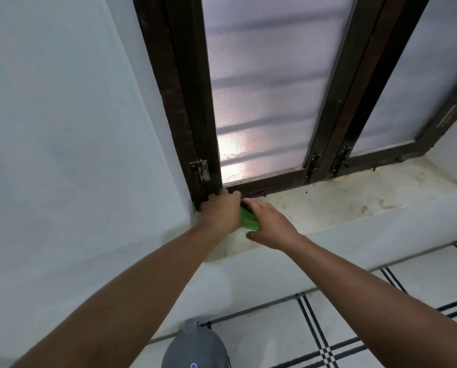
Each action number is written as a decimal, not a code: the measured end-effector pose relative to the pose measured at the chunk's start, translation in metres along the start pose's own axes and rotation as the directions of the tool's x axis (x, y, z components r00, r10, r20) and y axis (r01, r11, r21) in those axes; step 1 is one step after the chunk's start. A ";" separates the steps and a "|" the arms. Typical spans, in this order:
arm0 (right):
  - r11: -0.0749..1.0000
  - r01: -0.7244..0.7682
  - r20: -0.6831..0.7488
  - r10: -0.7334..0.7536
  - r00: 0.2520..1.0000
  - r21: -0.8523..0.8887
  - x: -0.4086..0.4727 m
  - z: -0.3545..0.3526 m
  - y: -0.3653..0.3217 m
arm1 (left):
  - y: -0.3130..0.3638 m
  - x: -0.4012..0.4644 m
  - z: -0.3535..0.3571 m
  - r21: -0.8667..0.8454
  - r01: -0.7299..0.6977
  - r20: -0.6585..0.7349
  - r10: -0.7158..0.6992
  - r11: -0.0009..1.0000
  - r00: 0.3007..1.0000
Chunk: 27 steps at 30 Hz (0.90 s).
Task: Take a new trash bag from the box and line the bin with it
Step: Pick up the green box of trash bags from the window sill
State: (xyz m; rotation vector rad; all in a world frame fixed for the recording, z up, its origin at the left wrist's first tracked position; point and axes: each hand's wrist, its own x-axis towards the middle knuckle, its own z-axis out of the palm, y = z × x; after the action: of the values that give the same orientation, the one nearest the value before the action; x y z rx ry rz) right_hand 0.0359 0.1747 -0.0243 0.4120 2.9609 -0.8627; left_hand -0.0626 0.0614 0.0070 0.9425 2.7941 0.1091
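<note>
Head view: both hands meet at the left end of the windowsill (328, 205), by the dark window frame (193, 107). Left hand (220, 212) curls over a green thing (248, 220), perhaps the bag roll. Right hand (271, 225) lies flat beside it, fingers straight.

Both my bare arms stretched forward, left hand (220, 211) knuckles up with fingers curled, right hand (271, 225) flat, fingers straight

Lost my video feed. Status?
Both hands at sill corner. Left hand and right hand on green packet, grip unclear. Bin below. Nothing blocking.
</note>
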 end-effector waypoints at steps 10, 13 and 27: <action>0.951 0.189 -0.063 -0.179 0.982 0.244 -0.012 -0.036 0.051 | 0.000 -0.014 -0.014 -0.939 0.008 0.005 -0.011 0.345 1.000; 0.944 0.250 -0.087 -0.237 0.968 0.214 -0.012 -0.041 0.059 | 0.006 -0.017 -0.011 -0.918 0.034 0.018 -0.045 0.396 0.999; 0.923 0.286 -0.075 -0.276 0.958 0.257 -0.023 -0.053 0.061 | 0.029 -0.037 -0.026 -0.895 -0.076 -0.138 -0.112 0.440 0.984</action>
State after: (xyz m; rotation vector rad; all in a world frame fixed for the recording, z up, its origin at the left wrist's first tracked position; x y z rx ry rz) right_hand 0.0760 0.2463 -0.0092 0.0025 2.9908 -1.3033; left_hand -0.0216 0.0620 0.0420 0.5830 2.2442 1.5861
